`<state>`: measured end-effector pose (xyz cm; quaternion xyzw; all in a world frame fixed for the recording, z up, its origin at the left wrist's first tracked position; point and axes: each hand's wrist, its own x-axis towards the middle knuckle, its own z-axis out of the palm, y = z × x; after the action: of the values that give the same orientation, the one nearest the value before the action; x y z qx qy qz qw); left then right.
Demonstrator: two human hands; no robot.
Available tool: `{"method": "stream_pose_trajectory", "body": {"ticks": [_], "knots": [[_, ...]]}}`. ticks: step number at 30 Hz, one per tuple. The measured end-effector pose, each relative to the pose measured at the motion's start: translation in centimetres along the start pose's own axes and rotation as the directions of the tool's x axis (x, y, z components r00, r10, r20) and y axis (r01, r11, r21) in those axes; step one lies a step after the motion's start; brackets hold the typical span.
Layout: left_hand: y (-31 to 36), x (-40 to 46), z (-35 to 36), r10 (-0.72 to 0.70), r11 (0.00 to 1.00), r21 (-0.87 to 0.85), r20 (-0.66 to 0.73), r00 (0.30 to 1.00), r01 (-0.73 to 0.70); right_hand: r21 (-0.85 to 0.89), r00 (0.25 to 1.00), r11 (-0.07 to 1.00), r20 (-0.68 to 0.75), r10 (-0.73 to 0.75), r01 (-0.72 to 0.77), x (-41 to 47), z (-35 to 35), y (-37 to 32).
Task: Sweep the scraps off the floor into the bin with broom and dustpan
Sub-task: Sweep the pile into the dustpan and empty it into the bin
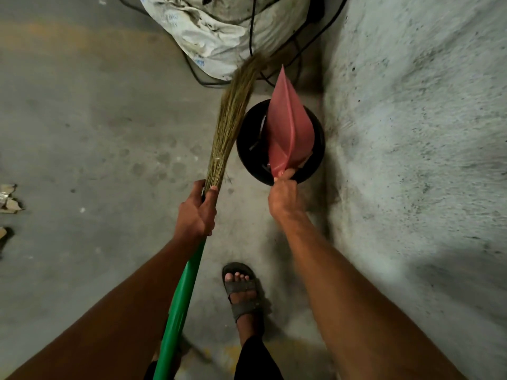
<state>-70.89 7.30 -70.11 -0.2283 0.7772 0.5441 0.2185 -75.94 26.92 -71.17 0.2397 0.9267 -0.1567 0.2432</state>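
My right hand grips the handle of a pink dustpan, which is tipped on edge over the round black bin standing by the wall. Some scraps show inside the bin under the pan. My left hand grips the green handle of a grass broom just below its straw head. The straw points away from me, left of the bin, its tips reaching a white sack.
A crumpled white sack with black cables lies behind the bin. A rough grey wall runs along the right. Torn cardboard scraps lie on the concrete floor at far left. My sandalled foot stands below the bin.
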Motion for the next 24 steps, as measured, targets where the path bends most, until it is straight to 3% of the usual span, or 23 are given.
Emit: {"method": "stream_pose_trajectory", "body": {"ticks": [2,8,11,14,19,24], "knots": [[-0.6,0.2,-0.1,0.0,1.0,0.001,-0.001,1.0,0.0,-0.059,1.0,0.998,0.023,0.004,-0.002,1.0,0.6,0.8],[-2.2,-0.7,-1.3,0.006,1.0,0.017,-0.048,0.999,-0.005,-0.019,0.994,0.996,0.067,0.085,-0.084,1.2,-1.1,1.4],[-2.5,-1.6,-2.1,0.004,1.0,0.026,-0.111,0.994,-0.001,-0.04,0.998,0.998,-0.049,0.048,-0.05,-1.1,-2.0,1.3],[-3.0,-2.0,-2.6,0.013,0.999,0.035,-0.134,0.991,-0.009,0.061,0.978,0.998,-0.207,0.04,-0.028,-4.3,-2.3,1.0],[-5.2,0.7,-1.5,0.004,0.98,0.197,-0.027,1.0,0.002,0.231,0.927,0.97,-0.345,0.149,-0.07,-8.5,-1.7,-0.2],[-6.6,3.6,0.3,-0.083,0.888,0.46,0.132,0.988,0.013,0.353,0.87,0.935,-0.452,0.195,-0.026,-10.2,-0.3,-1.7]]}}
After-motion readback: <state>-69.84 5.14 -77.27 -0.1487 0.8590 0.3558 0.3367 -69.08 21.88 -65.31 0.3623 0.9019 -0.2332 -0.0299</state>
